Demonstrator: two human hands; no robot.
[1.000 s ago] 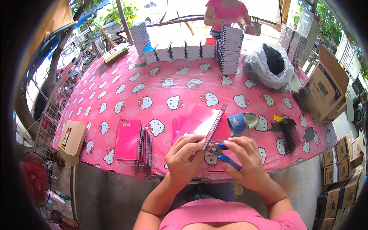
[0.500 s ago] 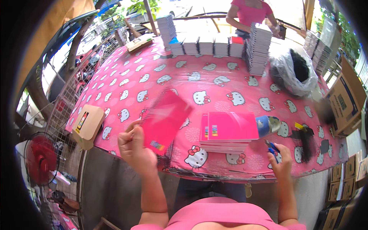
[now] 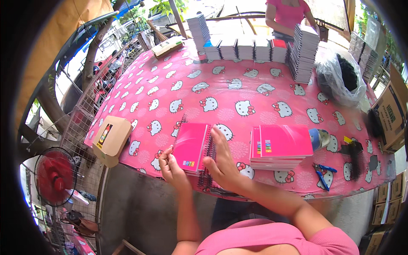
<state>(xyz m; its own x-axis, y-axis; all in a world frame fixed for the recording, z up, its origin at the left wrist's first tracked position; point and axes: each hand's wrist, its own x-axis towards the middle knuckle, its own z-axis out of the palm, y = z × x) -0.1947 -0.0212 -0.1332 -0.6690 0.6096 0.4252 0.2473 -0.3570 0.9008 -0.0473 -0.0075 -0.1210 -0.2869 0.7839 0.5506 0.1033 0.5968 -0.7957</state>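
Pink spiral notebooks [image 3: 190, 144] lie in a low stack on the near left part of the table, dark wire coils along their sides. My left hand [image 3: 173, 169] is closed at the left edge of the top notebook, fingers curled and thumb against it. Along the right side of the stack, my right hand [image 3: 225, 163] rests by the coils, fingers stretched and thumb apart. A second stack of pink booklets [image 3: 287, 142] sits to the right, no coils visible on it. Beyond my right arm, blue-handled pliers [image 3: 324, 175] lie on the table with their handles spread.
Behind the booklets is a blue roll-like object [image 3: 315, 138]. Black coils [image 3: 353, 159] lie at right, near a plastic bag [image 3: 340, 83] of black material. White spiral-bound stacks [image 3: 245, 49] line the far edge, where another person [image 3: 289, 17] stands. A cardboard box [image 3: 111, 140] sits left.
The notebook in my left hand has come down onto the left stack. My right hand has let go of the pliers and moved left to the coils.
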